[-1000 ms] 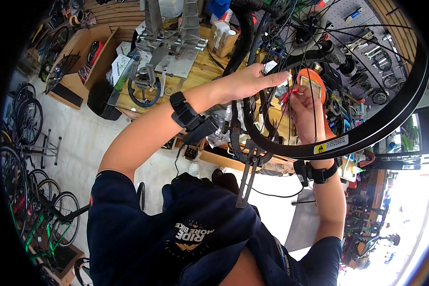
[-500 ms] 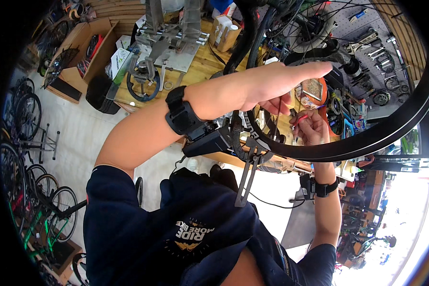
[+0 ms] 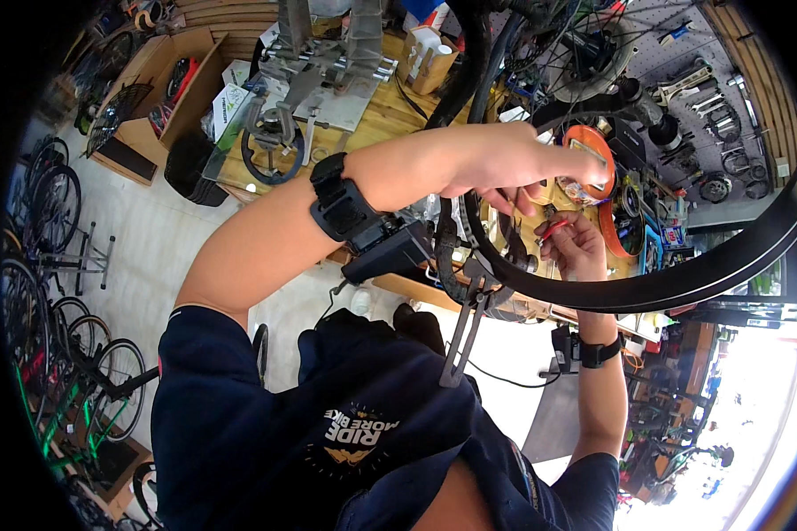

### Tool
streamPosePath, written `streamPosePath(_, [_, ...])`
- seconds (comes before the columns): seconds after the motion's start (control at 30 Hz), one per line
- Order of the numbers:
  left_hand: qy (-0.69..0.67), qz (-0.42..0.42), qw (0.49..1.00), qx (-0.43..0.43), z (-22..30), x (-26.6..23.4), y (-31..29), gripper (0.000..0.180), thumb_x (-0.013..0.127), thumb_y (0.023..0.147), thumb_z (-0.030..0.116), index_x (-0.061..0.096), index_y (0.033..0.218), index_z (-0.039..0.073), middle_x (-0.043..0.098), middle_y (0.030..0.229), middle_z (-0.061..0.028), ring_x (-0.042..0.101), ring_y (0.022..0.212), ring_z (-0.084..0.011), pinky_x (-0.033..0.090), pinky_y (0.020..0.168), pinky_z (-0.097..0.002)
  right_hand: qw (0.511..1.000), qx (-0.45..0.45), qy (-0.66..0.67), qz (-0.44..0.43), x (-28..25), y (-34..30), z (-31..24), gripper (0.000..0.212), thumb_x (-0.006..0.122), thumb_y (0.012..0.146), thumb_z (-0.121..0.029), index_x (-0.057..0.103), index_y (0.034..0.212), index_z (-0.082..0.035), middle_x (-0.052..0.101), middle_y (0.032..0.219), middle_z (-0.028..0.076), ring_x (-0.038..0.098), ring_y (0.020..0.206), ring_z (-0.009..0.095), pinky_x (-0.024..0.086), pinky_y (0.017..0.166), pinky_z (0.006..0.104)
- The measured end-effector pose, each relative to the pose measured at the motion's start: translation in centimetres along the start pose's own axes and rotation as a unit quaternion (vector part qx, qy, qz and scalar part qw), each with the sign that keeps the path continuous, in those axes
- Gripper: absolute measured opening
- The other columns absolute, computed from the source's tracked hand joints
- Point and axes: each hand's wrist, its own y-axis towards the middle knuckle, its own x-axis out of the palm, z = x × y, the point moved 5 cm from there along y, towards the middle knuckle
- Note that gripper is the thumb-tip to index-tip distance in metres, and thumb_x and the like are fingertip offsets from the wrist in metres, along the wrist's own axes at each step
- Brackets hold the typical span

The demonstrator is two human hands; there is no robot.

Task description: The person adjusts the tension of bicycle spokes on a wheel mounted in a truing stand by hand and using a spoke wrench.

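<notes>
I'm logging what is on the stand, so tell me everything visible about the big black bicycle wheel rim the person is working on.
The big black bicycle wheel rim is a smooth, dark, glossy hoop, metal or composite by its look, arcing from the top centre down past the hands and up to the right edge. Thin spokes run to a hub near the top. It hangs over the wooden workbench. The left hand reaches across its inside; the right hand, holding a small red-handled tool, works just inside the lower arc.
</notes>
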Motion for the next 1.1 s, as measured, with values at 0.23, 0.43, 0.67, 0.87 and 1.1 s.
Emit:
streamPosePath(0.23, [0.098, 0.099, 0.989, 0.044, -5.9, -4.2, 3.0, 0.090, 0.079, 0.073, 0.048, 0.037, 0.133, -0.003, 0.056, 0.106, -0.0086, 0.056, 0.095, -0.0139, 0.045, 0.086, -0.0260, 1.000, 0.003, -0.027, -0.001, 0.7, -0.3, -0.6, 0.010, 0.054, 0.097, -0.003, 0.057, 0.104, 0.002, 0.068, 0.089, 0.011, 0.062, 0.068, 0.013, 0.051, 0.063, 0.0247])
streamPosePath(0.43, [0.092, 0.119, 0.983, 0.107, -8.6, -6.6, 6.2, 0.092, 0.082, 0.072, 0.032, 0.032, 0.142, -0.001, 0.053, 0.112, -0.0100, 0.055, 0.106, -0.0173, 0.045, 0.090, -0.0278, 1.000, -0.018, -0.023, -0.001, 1.4, -1.0, -1.1, 0.017, 0.057, 0.098, -0.009, 0.056, 0.112, 0.001, 0.067, 0.094, 0.013, 0.061, 0.069, 0.012, 0.050, 0.063, 0.0228])
streamPosePath(0.67, [0.084, 0.107, 0.981, 0.137, -8.1, -6.5, 5.9, 0.105, 0.083, 0.073, 0.037, 0.023, 0.149, -0.004, 0.053, 0.121, -0.0154, 0.052, 0.118, -0.0247, 0.043, 0.099, -0.0335, 0.998, -0.019, -0.066, -0.014, 2.9, -1.7, -2.4, 0.019, 0.059, 0.095, -0.006, 0.054, 0.111, 0.004, 0.067, 0.094, 0.012, 0.062, 0.071, 0.012, 0.050, 0.065, 0.0234])
streamPosePath(0.87, [0.217, 0.274, 0.921, 0.171, -7.3, -6.5, 3.3, 0.082, 0.077, 0.081, 0.043, 0.041, 0.134, -0.008, 0.056, 0.120, -0.0214, 0.057, 0.112, -0.0262, 0.046, 0.095, -0.0367, 0.996, -0.050, -0.078, -0.018, 3.4, -1.8, -3.1, 0.016, 0.059, 0.094, -0.003, 0.056, 0.108, 0.005, 0.069, 0.092, 0.012, 0.063, 0.070, 0.012, 0.051, 0.064, 0.0242])
streamPosePath(1.1, [0.052, 0.162, 0.967, 0.190, -3.2, -2.2, 0.0, 0.086, 0.069, 0.084, 0.055, 0.040, 0.130, -0.012, 0.059, 0.109, -0.0184, 0.057, 0.095, -0.0192, 0.047, 0.082, -0.0312, 0.998, -0.058, -0.030, -0.011, 3.6, -1.4, -2.7, 0.013, 0.061, 0.094, -0.003, 0.060, 0.105, 0.005, 0.069, 0.087, 0.009, 0.063, 0.070, 0.012, 0.052, 0.066, 0.0238])
